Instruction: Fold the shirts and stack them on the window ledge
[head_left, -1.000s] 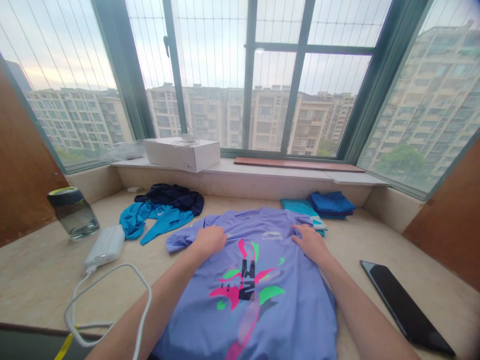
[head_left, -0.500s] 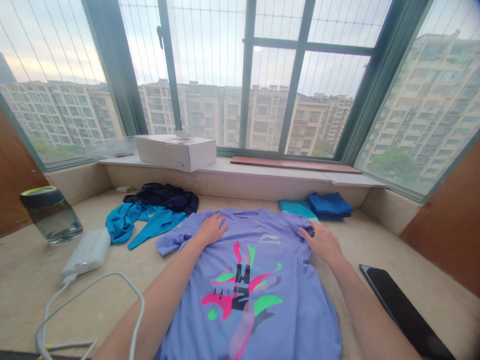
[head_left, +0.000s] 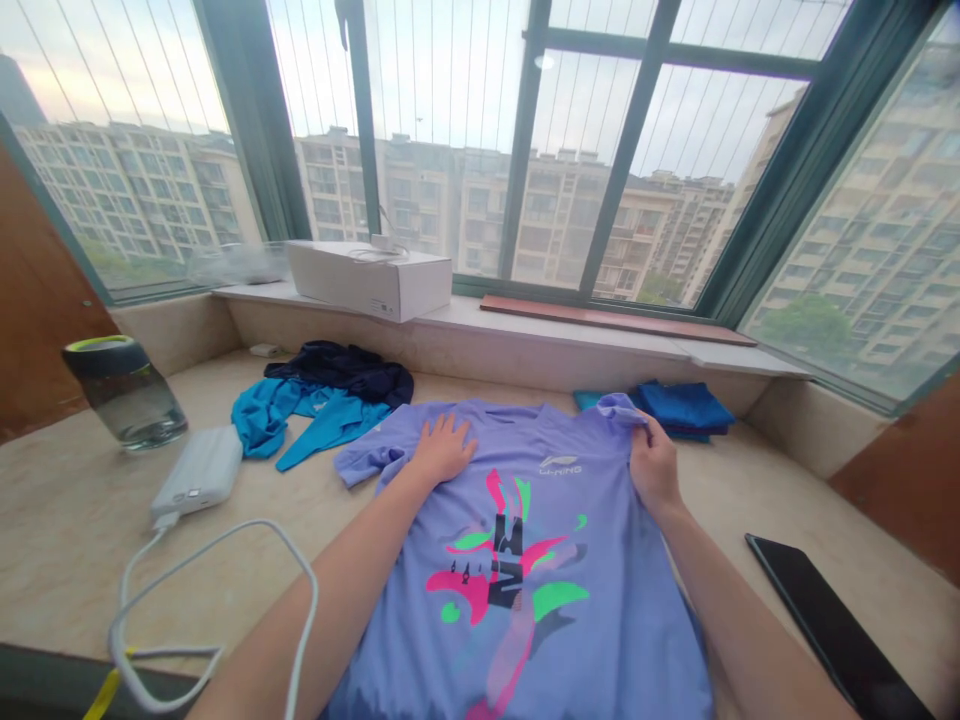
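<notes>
A purple T-shirt (head_left: 607, 540) with a pink, green and black print lies front side up before me, its collar toward the window. My left hand (head_left: 445, 449) rests flat on its upper chest, fingers spread. At the other shoulder, my right hand (head_left: 654, 460) pinches the sleeve, which is lifted and bunched between thumb and fingers. Behind that sleeve is a folded stack of blue clothes (head_left: 686, 408), partly covered. Beyond the left sleeve lie a crumpled bright blue garment (head_left: 262, 415) and a dark navy garment (head_left: 345, 370).
On the left stand a water bottle (head_left: 127, 395) and a white power bank (head_left: 199, 475) with a looping white cable (head_left: 304, 610) near my left forearm. A black phone (head_left: 825, 610) lies at right. A white box (head_left: 367, 280) and a reddish board (head_left: 615, 320) occupy the window ledge.
My right hand has closed on the sleeve and raised it, folding it up toward the collar. My left hand stays on the chest. The whole view has shifted slightly.
</notes>
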